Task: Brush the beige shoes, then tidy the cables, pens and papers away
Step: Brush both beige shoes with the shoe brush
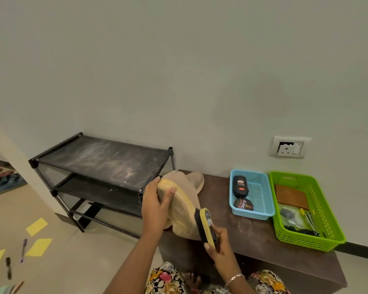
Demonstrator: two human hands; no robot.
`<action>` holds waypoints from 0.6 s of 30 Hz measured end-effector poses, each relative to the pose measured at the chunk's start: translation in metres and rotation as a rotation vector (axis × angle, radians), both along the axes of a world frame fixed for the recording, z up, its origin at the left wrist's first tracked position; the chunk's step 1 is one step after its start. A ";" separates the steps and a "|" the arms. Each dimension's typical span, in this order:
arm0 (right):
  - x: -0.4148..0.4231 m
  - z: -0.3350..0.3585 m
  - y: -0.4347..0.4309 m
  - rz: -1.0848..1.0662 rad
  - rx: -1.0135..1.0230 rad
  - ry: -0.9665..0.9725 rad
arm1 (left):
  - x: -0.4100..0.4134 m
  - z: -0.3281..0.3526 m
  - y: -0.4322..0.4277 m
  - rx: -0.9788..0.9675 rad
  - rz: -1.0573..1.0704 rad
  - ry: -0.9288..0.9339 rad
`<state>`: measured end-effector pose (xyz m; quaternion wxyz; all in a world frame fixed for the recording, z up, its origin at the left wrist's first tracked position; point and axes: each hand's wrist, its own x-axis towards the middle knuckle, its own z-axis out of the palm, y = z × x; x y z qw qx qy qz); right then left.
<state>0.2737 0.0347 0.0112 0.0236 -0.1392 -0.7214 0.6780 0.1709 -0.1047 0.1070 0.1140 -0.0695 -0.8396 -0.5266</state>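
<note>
In the head view, our left hand (155, 205) grips the beige shoe (182, 209) sole-up over the brown bench (253, 234), thumb across the sole. Our right hand (220, 245) curls round the brush (206, 227), its bristles against the sole's edge. The other shoe (194, 180) lies behind it on the bench. We judge a hard stroke could twist the shoe out of our one-handed hold. Papers (37, 227) and pens (23, 250) on the floor to our left invite a misstep.

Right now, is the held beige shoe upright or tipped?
Tipped: the left hand holds the shoe, its sole facing the camera, brush against it.
</note>
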 end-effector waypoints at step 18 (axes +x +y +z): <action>-0.019 0.017 -0.029 -0.274 -0.185 -0.074 | 0.004 -0.001 0.016 -0.039 0.061 0.071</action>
